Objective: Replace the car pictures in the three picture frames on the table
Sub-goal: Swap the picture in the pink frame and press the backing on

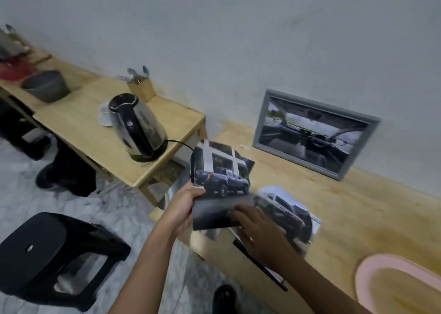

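Blue-truck photo (222, 182) pinched in L grip (183, 206); R grip (260, 232) flat, released, prob. touching it.

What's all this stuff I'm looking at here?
picture frame: one, grey, leaning on wall, car-interior picture inside
pickup print: one, blue truck, held above table edge
second print: one, greyish truck, flat on wooden table
kettle: one, steel and black, on side table
cutlery holder: one, wooden, behind kettle
stool: one, black, on floor
dish: one, pink, table's near right
hands: two; left hand grips pickup print, right hand fingers straight over second print
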Tool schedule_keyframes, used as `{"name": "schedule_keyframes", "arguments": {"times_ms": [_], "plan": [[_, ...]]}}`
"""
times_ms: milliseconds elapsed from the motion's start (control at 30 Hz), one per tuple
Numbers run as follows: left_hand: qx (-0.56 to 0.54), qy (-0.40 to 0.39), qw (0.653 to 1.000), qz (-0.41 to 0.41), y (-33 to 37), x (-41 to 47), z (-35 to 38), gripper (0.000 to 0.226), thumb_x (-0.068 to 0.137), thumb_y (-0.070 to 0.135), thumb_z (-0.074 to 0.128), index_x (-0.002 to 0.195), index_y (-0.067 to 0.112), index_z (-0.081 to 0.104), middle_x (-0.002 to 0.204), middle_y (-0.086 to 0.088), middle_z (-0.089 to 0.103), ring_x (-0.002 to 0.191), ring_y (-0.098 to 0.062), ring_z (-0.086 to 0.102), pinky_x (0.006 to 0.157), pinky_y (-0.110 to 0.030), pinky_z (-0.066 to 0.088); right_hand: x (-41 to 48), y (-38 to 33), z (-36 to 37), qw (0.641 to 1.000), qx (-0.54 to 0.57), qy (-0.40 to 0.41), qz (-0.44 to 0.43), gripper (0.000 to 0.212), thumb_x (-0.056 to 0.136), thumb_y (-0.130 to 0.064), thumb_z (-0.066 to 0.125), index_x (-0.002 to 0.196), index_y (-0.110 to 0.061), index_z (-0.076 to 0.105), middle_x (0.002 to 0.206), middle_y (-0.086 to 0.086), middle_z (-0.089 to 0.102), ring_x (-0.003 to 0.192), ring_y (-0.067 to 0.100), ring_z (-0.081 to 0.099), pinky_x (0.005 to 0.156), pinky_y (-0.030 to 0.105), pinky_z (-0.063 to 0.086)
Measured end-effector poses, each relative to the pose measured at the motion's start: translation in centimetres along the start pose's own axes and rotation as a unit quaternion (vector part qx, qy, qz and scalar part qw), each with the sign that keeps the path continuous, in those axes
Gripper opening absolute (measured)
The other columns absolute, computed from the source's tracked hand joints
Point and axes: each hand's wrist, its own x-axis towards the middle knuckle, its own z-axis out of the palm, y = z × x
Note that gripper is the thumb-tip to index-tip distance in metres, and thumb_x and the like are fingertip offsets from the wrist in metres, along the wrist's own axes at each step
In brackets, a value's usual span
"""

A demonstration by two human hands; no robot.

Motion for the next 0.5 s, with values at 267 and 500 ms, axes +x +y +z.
{"name": "schedule_keyframes", "arguments": {"times_ms": [267, 500], "plan": [[0.387, -0.107, 0.910, 0.106, 4.4, 4.4, -0.8, 0.032, 0.102, 0.026, 0.031, 0.131, 0.029, 0.043, 0.127, 0.002, 0.055, 0.112, 0.004, 0.054, 0.097, -0.022, 0.046, 13.4, -4.6, 0.5, 0.704, 0.652, 0.075, 0.273, 0.041, 0.091, -0.053, 0.037, 0.118, -0.026, 0.052, 0.114, -0.005, 0.062, 0.104, 0.013, 0.062, 0.077, 0.028, 0.056], [0.587, -0.129, 0.786, 0.148, -3.5, 9.2, -3.7, 0.050, 0.100, 0.042, 0.020, 0.147, 0.040, 0.002, 0.158, 0.006, -0.012, 0.144, -0.013, -0.020, 0.113, -0.036, -0.015, 13.5, -1.5, 2.4, 0.513, 0.749, 0.121, 0.401, 0.043, 0.100, -0.037, 0.022, 0.100, -0.016, 0.059, 0.080, 0.002, 0.072, 0.074, 0.019, 0.065, 0.067, 0.032, 0.053]]}}
